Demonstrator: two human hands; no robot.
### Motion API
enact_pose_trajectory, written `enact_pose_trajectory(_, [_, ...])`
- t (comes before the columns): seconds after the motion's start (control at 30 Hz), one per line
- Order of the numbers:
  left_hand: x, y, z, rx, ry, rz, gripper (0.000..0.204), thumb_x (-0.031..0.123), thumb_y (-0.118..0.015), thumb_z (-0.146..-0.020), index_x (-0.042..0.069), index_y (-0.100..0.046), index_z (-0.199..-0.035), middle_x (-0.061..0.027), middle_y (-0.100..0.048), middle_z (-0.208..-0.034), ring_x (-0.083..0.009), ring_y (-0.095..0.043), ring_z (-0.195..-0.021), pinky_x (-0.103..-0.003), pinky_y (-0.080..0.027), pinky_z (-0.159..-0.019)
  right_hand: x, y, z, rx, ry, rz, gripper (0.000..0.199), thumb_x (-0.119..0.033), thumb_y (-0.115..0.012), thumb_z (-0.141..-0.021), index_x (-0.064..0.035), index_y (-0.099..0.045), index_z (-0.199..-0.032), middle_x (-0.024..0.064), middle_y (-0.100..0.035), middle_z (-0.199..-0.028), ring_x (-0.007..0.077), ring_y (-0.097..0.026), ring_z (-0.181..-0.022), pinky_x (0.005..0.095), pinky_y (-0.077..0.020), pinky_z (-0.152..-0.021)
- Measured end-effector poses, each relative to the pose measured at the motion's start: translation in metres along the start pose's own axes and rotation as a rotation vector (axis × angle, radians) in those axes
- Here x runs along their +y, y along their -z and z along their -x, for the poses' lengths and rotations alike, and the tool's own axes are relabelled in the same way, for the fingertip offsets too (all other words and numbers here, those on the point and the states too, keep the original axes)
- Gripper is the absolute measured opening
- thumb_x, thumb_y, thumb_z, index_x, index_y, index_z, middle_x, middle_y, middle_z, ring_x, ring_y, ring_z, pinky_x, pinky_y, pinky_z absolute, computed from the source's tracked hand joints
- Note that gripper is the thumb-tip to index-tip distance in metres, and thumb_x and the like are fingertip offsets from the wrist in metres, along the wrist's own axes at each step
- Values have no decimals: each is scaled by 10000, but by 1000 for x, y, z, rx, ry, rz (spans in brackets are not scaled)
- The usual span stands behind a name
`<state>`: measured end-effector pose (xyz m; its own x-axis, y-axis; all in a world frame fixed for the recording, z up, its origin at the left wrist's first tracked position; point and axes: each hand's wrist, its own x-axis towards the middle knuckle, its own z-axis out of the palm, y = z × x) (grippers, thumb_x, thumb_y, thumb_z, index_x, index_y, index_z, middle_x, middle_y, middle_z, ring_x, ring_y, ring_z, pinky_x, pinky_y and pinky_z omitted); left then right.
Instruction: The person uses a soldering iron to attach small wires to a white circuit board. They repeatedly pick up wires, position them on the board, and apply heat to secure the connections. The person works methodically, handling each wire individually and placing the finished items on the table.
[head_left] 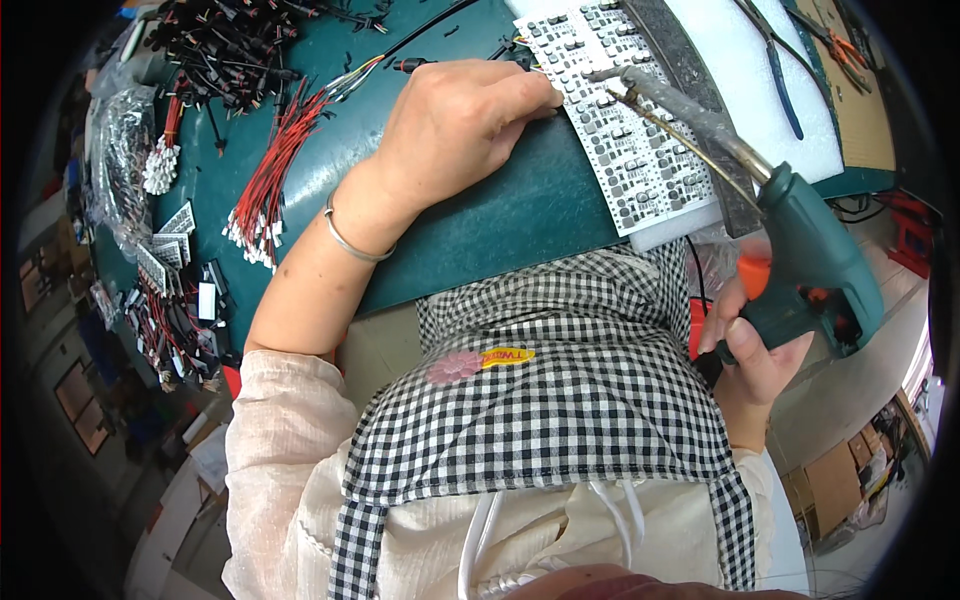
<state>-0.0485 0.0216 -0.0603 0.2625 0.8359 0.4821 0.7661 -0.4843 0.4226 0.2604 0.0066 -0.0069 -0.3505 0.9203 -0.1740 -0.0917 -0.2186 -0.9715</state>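
My left hand (450, 125) is closed, fingertips pinched together at the left edge of a white circuit board panel (640, 160) covered with small dark parts. What the fingers hold is hidden, though a dark bit shows at their tips. Just behind the hand lies a black lead with an orange-ringed connector (408, 65), and coloured wire ends show by the panel's edge. In my right hand (750, 360) is a green soldering gun (825, 265) with an orange trigger. Its tip and thin brass-coloured feed tube (690, 145) point left, over the panel.
A dark bar (690, 70) lies across the panel on white foam (810, 120). Pliers (775, 70) and orange-handled cutters (848, 58) are at the far right. Red-and-black wires (275, 170), a heap of black leads (230, 50) and small boards (165, 255) occupy the left.
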Motion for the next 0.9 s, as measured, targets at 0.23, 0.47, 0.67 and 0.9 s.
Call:
enact_pose_trajectory(0.23, [2, -1, -2, 7, 24, 33, 245, -65, -714, -646, 69, -679, -848, -51, -679, -743, -189, -653, -626, -281, -499, -521, 5, 4, 0, -32, -5, -1, 706, -79, -738, -752, 92, -340, -1309, 282, -504, -1200, 145, -562, -598, 241, -495, -461])
enact_pose_trajectory(0.47, [7, 1, -3, 19, 93, 69, 205, 2, -735, -693, 69, -665, -874, -86, -662, -737, -226, -639, -622, -306, -494, -540, 1, 4, -3, -21, 19, -40, 697, -92, -712, -758, 137, -325, -1290, 251, -517, -1082, 148, -545, -550, 246, -482, -454])
enact_pose_trajectory(0.67, [24, 46, -8, -280, 278, -143, 131, 81, -725, -726, 61, -665, -841, -115, -653, -710, -266, -637, -628, -341, -491, -559, -1, 12, -9, -52, 91, -51, 657, -86, -636, -763, 133, -322, -1297, 106, -516, -756, 140, -505, -507, 234, -458, -439])
enact_pose_trajectory(0.9, [-46, 89, -5, -76, 430, -477, 146, 39, -685, -742, 44, -689, -887, -116, -665, -849, -296, -642, -795, -366, -507, -718, -2, 11, -17, -33, 148, -40, 644, -129, -674, -768, 137, -353, -1259, 99, -523, -696, 129, -496, -470, 218, -435, -429])
